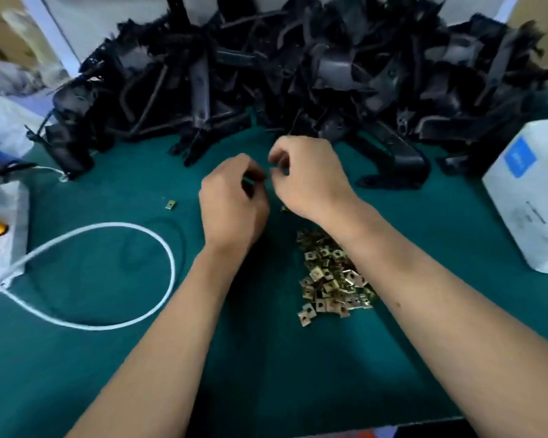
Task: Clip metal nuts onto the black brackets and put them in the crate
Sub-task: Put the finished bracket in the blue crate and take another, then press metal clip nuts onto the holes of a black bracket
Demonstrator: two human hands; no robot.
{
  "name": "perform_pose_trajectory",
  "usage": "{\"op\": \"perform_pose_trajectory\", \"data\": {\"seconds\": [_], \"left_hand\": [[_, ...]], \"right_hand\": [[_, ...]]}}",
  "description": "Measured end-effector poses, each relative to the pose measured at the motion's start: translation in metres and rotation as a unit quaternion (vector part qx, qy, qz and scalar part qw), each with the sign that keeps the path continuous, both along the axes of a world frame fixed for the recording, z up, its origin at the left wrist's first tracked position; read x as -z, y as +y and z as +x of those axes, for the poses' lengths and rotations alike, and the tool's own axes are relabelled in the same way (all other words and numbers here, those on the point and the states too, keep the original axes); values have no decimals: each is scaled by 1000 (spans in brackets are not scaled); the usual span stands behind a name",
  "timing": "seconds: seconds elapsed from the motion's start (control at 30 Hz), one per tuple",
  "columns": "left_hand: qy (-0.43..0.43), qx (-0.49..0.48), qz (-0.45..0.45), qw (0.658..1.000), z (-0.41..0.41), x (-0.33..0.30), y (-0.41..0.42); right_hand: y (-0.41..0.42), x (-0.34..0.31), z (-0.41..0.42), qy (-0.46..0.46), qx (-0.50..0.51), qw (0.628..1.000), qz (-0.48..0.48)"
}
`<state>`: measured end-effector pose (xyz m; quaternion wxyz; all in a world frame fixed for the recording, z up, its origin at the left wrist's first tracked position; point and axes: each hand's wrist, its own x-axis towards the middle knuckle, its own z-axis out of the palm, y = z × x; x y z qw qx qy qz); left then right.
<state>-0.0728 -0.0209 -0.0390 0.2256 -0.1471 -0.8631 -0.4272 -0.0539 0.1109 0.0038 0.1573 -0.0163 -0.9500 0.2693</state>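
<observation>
My left hand [233, 200] and right hand [309, 178] meet fingertip to fingertip, curled, perhaps pinching a clip nut; too blurred to tell. Nut pile [331, 279] lies near, brackets [298, 74] far. I should square one nut before reaching for a bracket.

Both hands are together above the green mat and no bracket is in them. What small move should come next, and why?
Probably the right hand should reach forward to the bracket lying nearest in front of the black pile. Both hands meet with curled fingers, perhaps pinching a small nut, which the blur hides. The left hand holds no bracket, so a nut has nothing to clip onto.
</observation>
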Motion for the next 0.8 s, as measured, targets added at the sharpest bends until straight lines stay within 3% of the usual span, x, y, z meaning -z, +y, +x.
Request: {"op": "perform_pose_trajectory", "data": {"seconds": [0.07, 0.17, 0.27, 0.43, 0.53, 0.63, 0.73, 0.8], "left_hand": [[-32, -97, 96, 990, -12, 4, -20], [-74, -207, 247, 944, -24, 5, -31], [-73, -208, 305, 926, -27, 4, -26], [-113, -208, 351, 906, -33, 4, -29], [-139, -210, 393, 884, -39, 5, -33], [-144, -197, 405, 881, -39, 5, -33], [-98, -126, 338, 927, -37, 3, -33], [-18, -69, 271, 960, -35, -3, -33]], "right_hand": [[-29, 5, -31, -23, -55, 995, 78], [-69, 6, -76, -66, -103, 977, 174], [-85, 2, -110, -67, -122, 962, 236], [-82, 9, -134, -18, -149, 972, 183], [-81, 14, -131, 7, -130, 989, 64], [-80, 6, -124, 52, -67, 986, -140], [-75, -22, -104, 49, -72, 897, -433], [-66, -38, -87, 31, -105, 851, -513]]}}
